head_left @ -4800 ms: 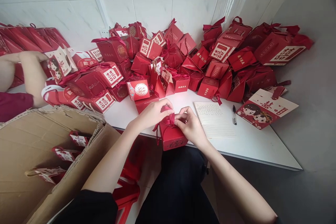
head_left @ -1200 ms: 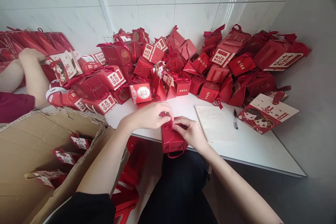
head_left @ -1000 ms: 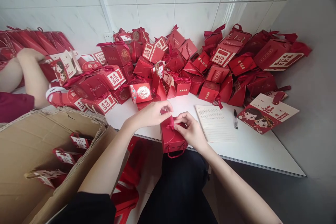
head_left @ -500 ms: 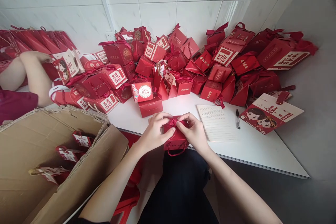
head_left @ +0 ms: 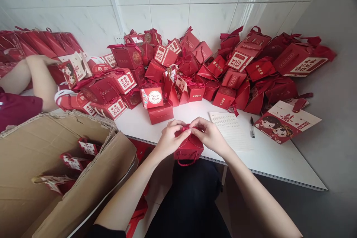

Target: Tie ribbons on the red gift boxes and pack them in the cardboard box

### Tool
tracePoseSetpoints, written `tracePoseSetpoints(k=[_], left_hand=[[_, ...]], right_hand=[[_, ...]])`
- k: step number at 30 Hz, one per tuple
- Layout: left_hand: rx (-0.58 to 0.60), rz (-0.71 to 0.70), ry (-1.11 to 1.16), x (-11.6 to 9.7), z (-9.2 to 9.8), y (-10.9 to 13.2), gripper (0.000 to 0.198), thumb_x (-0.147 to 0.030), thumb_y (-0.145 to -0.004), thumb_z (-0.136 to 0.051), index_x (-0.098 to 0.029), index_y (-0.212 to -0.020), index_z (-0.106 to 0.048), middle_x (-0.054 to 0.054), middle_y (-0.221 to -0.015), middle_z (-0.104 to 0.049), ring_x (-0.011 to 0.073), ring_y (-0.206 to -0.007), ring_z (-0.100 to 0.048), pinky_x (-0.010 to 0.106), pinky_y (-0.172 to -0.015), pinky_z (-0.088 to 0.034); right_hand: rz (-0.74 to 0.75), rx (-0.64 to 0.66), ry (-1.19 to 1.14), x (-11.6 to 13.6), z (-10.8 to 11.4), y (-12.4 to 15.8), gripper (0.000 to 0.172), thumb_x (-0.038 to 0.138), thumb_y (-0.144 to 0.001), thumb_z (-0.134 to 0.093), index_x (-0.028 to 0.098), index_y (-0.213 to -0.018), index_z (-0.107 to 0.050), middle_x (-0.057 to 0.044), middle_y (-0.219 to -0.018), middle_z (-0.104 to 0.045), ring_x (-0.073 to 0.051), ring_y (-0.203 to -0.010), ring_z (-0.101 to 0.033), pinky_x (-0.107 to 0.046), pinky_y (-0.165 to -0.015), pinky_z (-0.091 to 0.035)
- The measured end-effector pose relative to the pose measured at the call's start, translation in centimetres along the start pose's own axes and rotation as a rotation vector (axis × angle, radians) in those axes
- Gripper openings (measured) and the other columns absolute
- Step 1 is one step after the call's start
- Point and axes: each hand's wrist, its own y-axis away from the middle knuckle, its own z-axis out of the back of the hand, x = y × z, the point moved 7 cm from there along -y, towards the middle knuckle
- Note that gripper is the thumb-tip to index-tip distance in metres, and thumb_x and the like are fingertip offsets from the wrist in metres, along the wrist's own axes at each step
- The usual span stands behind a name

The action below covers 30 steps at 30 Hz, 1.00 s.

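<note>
In front of me, at the table's near edge, is a small red gift box (head_left: 189,150) with a twisted cord handle hanging down its near side. A red ribbon (head_left: 185,128) is gathered at the top of the box. My left hand (head_left: 173,135) pinches the ribbon from the left, thumb against fingers. From the right my right hand (head_left: 205,134) pinches it too, the fingertips of both hands nearly meeting. The fingers hide most of the knot. Just beyond my hands two red boxes are stacked, the upper box (head_left: 152,97) bearing a white round emblem.
Many red gift boxes (head_left: 237,59) are heaped along the tiled wall. A notebook (head_left: 231,134), a pen (head_left: 252,128) and a cartoon-printed bag (head_left: 287,121) lie to the right. A cardboard carton (head_left: 111,167) holding several bags stands at left. Another person's arm (head_left: 41,78) reaches in beyond it.
Both hands have drawn closer together over the ribbon, their fingertips now nearly touching. The bow loops are less visible than before. The box stays in about the same place.
</note>
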Motion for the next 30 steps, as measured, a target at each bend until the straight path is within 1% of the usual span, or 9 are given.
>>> tracePoseSetpoints(k=[5,8,12,14,17,20,25,28,30], left_hand=[[0.011,0.031,0.062,0.6,-0.3,-0.1,0.029,-0.033,-0.087,-0.043,-0.017,-0.071,-0.061,0.005,-0.098,-0.056,0.0198,-0.103,-0.05,0.032,-0.092,-0.037],[0.007,0.024,0.129,0.7,-0.4,-0.2,0.029,-0.031,-0.087,-0.042,-0.017,-0.069,-0.059,0.006,-0.1,-0.056,0.0197,-0.106,-0.049,0.031,-0.095,-0.035],[-0.027,0.035,0.201,0.8,-0.3,-0.2,0.028,-0.032,-0.087,-0.043,-0.016,-0.071,-0.059,0.006,-0.104,-0.057,0.02,-0.108,-0.049,0.03,-0.095,-0.035],[-0.03,0.034,0.21,0.8,-0.2,-0.2,0.029,-0.032,-0.087,-0.043,-0.016,-0.071,-0.06,0.006,-0.105,-0.058,0.0202,-0.108,-0.049,0.03,-0.095,-0.035],[-0.027,0.028,0.211,0.7,-0.1,-0.2,0.031,-0.033,-0.088,-0.042,-0.016,-0.07,-0.061,0.006,-0.106,-0.059,0.0201,-0.108,-0.05,0.029,-0.096,-0.035],[-0.015,0.026,0.224,0.8,0.0,-0.1,0.032,-0.034,-0.089,-0.041,-0.016,-0.072,-0.062,0.006,-0.108,-0.059,0.02,-0.109,-0.05,0.029,-0.095,-0.035],[0.003,-0.012,0.175,0.6,0.1,-0.1,0.031,-0.034,-0.089,-0.04,-0.016,-0.074,-0.061,0.007,-0.105,-0.06,0.0195,-0.105,-0.053,0.029,-0.092,-0.038],[-0.051,-0.044,0.069,0.4,0.9,0.0,0.031,-0.033,-0.089,-0.04,-0.016,-0.075,-0.061,0.007,-0.098,-0.062,0.0192,-0.098,-0.056,0.03,-0.087,-0.041],[-0.069,-0.069,-0.016,0.2,1.3,0.1,0.03,-0.031,-0.089,-0.04,-0.016,-0.074,-0.061,0.007,-0.098,-0.062,0.0199,-0.1,-0.056,0.031,-0.088,-0.04]], right_hand=[[0.027,0.021,0.042,0.2,-0.2,0.1,0.007,0.026,-0.083,-0.053,0.021,-0.079,-0.055,0.0,-0.073,-0.062,-0.015,-0.07,-0.058,-0.029,-0.07,-0.045],[0.124,-0.026,0.156,0.7,0.0,0.3,0.007,0.022,-0.085,-0.051,0.022,-0.081,-0.056,-0.001,-0.078,-0.062,-0.016,-0.073,-0.059,-0.031,-0.073,-0.047],[0.336,-0.204,0.313,1.9,0.7,1.7,0.004,0.023,-0.086,-0.053,0.021,-0.086,-0.057,-0.009,-0.103,-0.054,-0.021,-0.097,-0.055,-0.038,-0.082,-0.048],[0.42,-0.193,0.354,2.4,0.5,2.5,0.004,0.023,-0.084,-0.057,0.021,-0.087,-0.057,-0.01,-0.109,-0.048,-0.024,-0.108,-0.051,-0.04,-0.084,-0.05],[0.48,-0.132,0.382,2.8,0.0,3.0,0.006,0.018,-0.085,-0.055,0.021,-0.09,-0.058,-0.01,-0.11,-0.043,-0.023,-0.111,-0.049,-0.039,-0.083,-0.053],[0.487,-0.15,0.391,2.7,0.0,3.0,0.008,0.014,-0.086,-0.054,0.02,-0.09,-0.058,-0.01,-0.109,-0.043,-0.021,-0.104,-0.054,-0.038,-0.081,-0.054],[0.481,-0.168,0.375,2.4,0.1,2.7,0.013,0.01,-0.087,-0.048,0.019,-0.082,-0.057,-0.008,-0.105,-0.044,-0.014,-0.077,-0.061,-0.033,-0.071,-0.056],[0.47,-0.16,0.399,2.4,0.3,2.7,0.014,0.011,-0.087,-0.047,0.018,-0.082,-0.058,-0.008,-0.103,-0.044,-0.013,-0.072,-0.061,-0.033,-0.069,-0.056],[0.464,-0.153,0.428,2.4,0.6,2.8,0.014,0.011,-0.087,-0.047,0.018,-0.082,-0.058,-0.009,-0.105,-0.045,-0.014,-0.075,-0.061,-0.033,-0.07,-0.056]])
